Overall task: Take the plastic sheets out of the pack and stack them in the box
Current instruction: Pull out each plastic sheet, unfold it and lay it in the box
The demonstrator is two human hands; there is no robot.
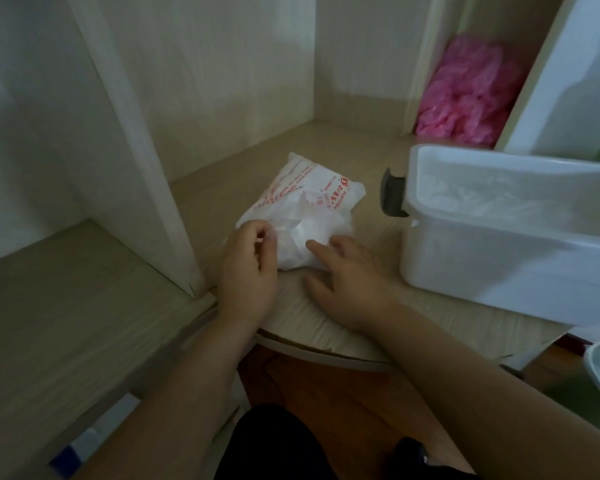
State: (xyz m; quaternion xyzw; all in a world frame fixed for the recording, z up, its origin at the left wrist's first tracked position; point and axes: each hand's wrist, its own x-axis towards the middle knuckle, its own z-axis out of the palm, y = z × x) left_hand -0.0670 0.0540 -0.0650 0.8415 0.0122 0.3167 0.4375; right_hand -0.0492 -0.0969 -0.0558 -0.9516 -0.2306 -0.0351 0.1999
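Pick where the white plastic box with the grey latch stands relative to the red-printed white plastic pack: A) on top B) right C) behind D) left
B: the white plastic box stands apart from the red-printed white plastic pack, to its right on the same light wooden shelf.

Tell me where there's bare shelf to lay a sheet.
Bare: wood shelf behind the white red-printed plastic pack, and lower shelf left of the white divider panel. Crowded: left hand and right hand at the pack's near edge; white plastic box close right.
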